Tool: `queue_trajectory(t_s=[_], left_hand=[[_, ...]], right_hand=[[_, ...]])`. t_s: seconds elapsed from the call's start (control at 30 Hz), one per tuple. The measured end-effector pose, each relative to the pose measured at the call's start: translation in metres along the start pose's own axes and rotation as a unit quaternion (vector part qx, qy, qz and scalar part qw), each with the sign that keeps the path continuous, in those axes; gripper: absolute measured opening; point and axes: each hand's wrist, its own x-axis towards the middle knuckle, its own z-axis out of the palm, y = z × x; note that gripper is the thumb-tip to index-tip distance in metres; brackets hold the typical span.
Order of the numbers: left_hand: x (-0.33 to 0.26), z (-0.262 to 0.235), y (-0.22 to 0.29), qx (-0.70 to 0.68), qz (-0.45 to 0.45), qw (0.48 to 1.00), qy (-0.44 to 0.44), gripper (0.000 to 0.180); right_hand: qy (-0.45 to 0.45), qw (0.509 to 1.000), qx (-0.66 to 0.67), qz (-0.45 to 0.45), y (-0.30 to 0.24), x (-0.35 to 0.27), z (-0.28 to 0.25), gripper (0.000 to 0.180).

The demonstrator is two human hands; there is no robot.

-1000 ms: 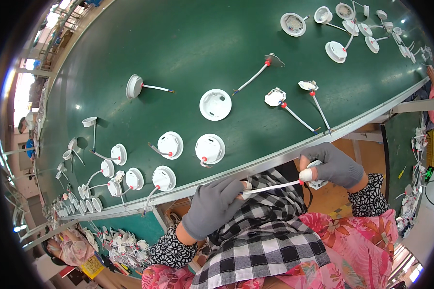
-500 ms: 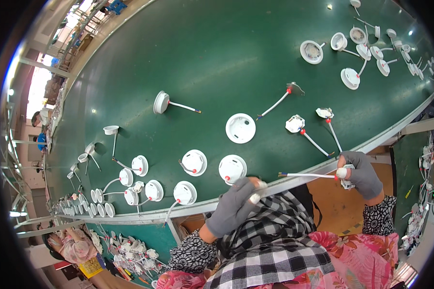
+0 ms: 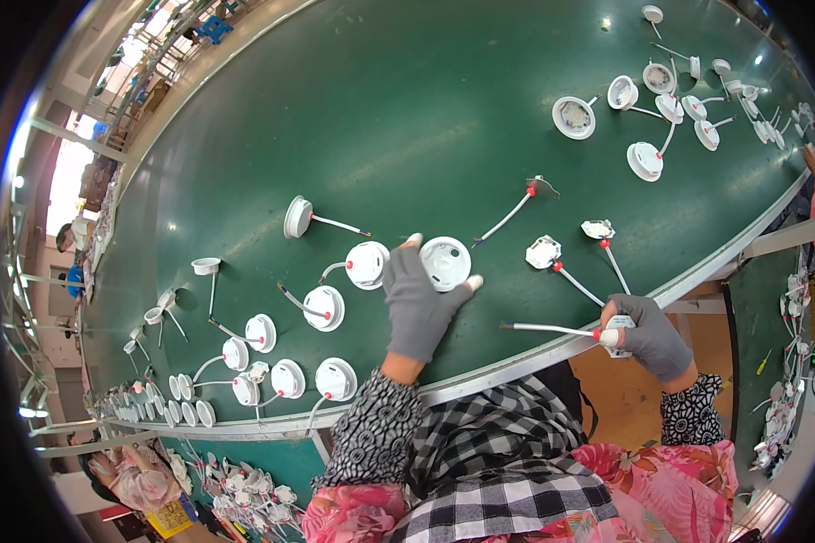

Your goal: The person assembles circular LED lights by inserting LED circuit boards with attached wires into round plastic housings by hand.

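Observation:
My left hand (image 3: 418, 306), in a grey glove with bare fingertips, reaches over the green table. Its thumb and forefinger are spread around a round white lamp housing (image 3: 447, 262), an open shallow cup with a small hole. Whether the fingertips touch its rim I cannot tell. At the table's near edge my right hand (image 3: 650, 337), gloved alike, pinches a small white lamp module (image 3: 619, 347) by its red cable joint; its white cable (image 3: 548, 328) points left. Left of my left hand lie two closed white lamps, one farther (image 3: 369, 264) and one nearer (image 3: 324, 309).
Two loose modules with cables, one left (image 3: 543, 252) and one right (image 3: 598, 229), lie beyond my right hand. Several lamps and housings (image 3: 574, 119) lie far right; more (image 3: 337, 379) line the near left. The table's metal edge (image 3: 480, 380) runs before me. Other people sit nearby.
My left hand has moved forward from the table edge to the housing. Two lamps beside it now lie farther left, one also farther away. The right hand still grips its module.

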Motion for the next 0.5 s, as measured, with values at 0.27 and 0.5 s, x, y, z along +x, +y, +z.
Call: queue_trajectory(t_s=[0.27, 0.5], left_hand=[[0.022, -0.057, 0.001, 0.089, 0.27, 0.909, -0.303, 0.07], [-0.056, -0.012, 0.021, -0.014, -0.094, 0.995, -0.023, 0.105]], right_hand=[[0.007, 0.999, 0.029, -0.045, 0.022, -0.014, -0.019, 0.027], [0.032, 0.992, 0.08, -0.093, 0.027, 0.002, 0.0, 0.028]])
